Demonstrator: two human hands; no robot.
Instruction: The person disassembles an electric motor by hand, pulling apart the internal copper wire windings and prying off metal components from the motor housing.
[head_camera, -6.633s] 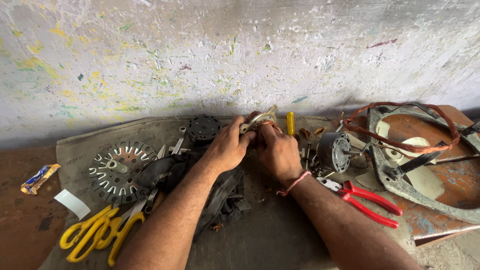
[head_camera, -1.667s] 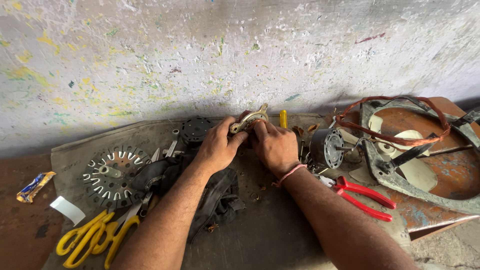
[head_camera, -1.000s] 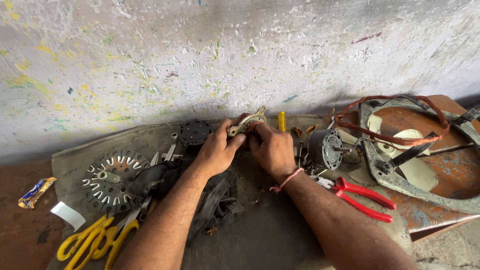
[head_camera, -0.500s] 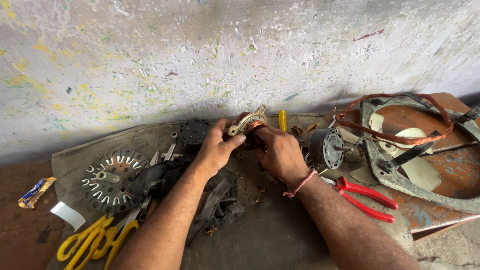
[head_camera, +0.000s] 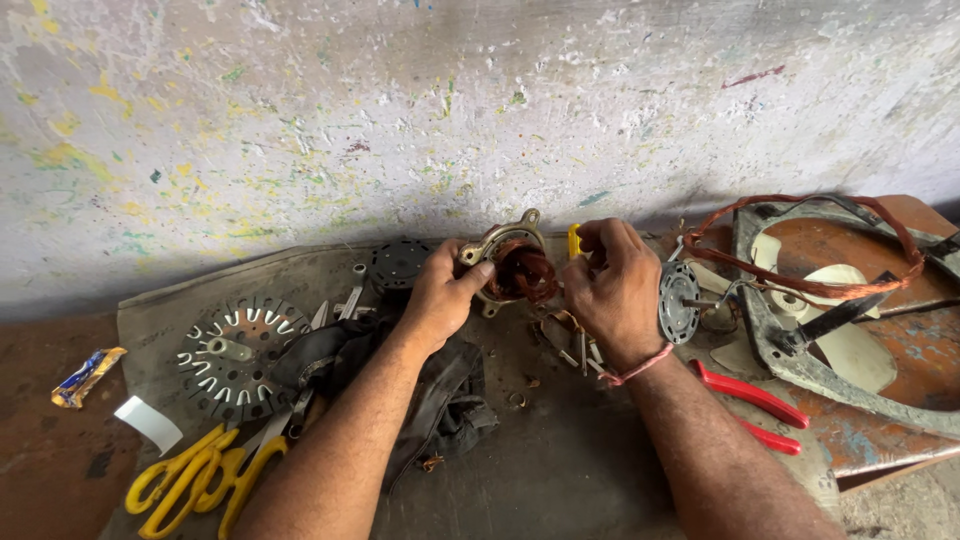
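Now, left hand (head_camera: 440, 295) clamped on the rim of a small motor stator (head_camera: 505, 265), thumb pressed across its metal housing, copper windings showing inside. Stator held tilted just above the grey mat (head_camera: 560, 470), close to the paint-flecked wall (head_camera: 400, 110). Right hand (head_camera: 610, 285) just beside it, fingers pinched shut round a yellow-handled tool (head_camera: 574, 240), tip hidden behind the knuckles. Round metal end cap (head_camera: 678, 300) just right of that wrist. Red pliers (head_camera: 755, 405) lying near the right forearm. Yellow snips (head_camera: 195, 480) and a slotted rotor disc (head_camera: 235, 345) off to the left, dark rag (head_camera: 440, 400) under the left forearm.
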